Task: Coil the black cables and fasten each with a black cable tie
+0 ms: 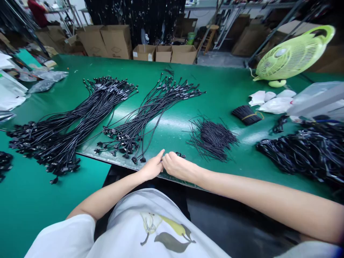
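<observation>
My left hand (152,167) and my right hand (176,165) meet at the table's front edge, fingers closed and pressed together. A black cable (180,155) is pinched between them; only its dark end shows past my right knuckles, and the rest is hidden by my fingers. Left of my hands lies a loose bunch of black cables (146,114) with plugs at both ends. Farther left is a larger bunch of similar cables (88,107). To the right of my right hand, thin black ties (215,138) lie in a scattered heap.
A banded bundle of black ties (245,114) lies behind the heap. Coiled black cables (303,150) are piled at right, near plastic bags (319,98) and a green fan (292,53). Cardboard boxes (115,41) stand beyond the green table (174,132).
</observation>
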`<state>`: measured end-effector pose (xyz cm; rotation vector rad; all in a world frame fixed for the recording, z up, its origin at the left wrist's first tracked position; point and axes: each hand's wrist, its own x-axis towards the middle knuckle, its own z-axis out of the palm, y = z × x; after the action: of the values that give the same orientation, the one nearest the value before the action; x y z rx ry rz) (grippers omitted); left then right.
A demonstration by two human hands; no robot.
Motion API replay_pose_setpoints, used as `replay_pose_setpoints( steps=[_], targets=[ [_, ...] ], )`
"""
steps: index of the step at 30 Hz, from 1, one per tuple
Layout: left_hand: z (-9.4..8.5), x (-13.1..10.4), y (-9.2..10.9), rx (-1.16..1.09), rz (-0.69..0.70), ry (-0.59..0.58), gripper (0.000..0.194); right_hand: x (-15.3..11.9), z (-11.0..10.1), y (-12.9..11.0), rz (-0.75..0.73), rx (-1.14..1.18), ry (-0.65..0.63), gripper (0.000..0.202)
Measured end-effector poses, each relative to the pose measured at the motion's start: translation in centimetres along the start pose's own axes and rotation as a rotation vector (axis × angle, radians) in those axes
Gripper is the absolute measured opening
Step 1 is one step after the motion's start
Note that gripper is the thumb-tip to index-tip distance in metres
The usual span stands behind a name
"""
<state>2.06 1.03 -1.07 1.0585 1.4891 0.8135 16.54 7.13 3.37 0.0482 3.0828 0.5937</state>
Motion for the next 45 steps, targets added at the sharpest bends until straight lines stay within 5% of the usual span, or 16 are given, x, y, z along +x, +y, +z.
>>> replay_pose_setpoints(
  steps=[5,7,10,14,17,23,27,30,32,34,38,45],
  targets=[
    [0.5,1.4,0.2,-0.308,0.121,0.124,0.044,1.5,0.9,1.6,0.454,0.37,-0.13,0.018],
    [0.3,2.1,0.8,-0.47,0.139,0.132,0.035,2.1,1.0,1.8,0.672,0.62,0.009,0.019],
    [-0.8,2.1,1.9,-0.545,0.21,0.173,0.052,2.4,1.2,0.9,0.876,1.083,0.332,0.027],
    [-2.3,-0.1,2.9,-0.143,0.473,0.252,0.045,1.4,1.7,0.6,0.891,1.413,0.414,0.029],
    [-2.4,-1.0,2.3,0.013,0.457,0.064,0.039,0.3,1.3,1.0,0.945,1.243,0.431,0.027],
    [-2.9,0.2,2.0,-0.318,0.164,-0.005,0.074,0.5,0.0,-1.3,0.644,1.011,0.352,0.023],
    [-3.5,-1.3,3.5,-0.188,0.281,0.021,0.045,0.5,0.8,-1.1,0.778,1.044,0.333,0.025],
    [-2.5,-2.1,3.2,-0.158,0.325,0.179,0.02,0.4,1.1,-0.4,0.847,1.034,0.411,0.026],
    [-1.5,-2.0,2.4,-0.266,0.313,0.216,0.03,0.5,1.0,-0.3,0.861,1.096,0.466,0.025],
    [-0.7,-1.7,1.7,-0.354,0.275,0.111,0.04,0.6,0.9,-0.5,0.882,1.247,0.505,0.026],
    [0.3,-1.6,1.4,-0.352,0.296,0.061,0.034,0.3,0.5,-0.7,0.929,1.607,0.517,0.028],
    [2.0,-0.8,2.6,-0.798,0.107,-0.051,0.038,-1.2,0.4,-0.7,0.966,1.351,0.43,0.033]
  ],
)
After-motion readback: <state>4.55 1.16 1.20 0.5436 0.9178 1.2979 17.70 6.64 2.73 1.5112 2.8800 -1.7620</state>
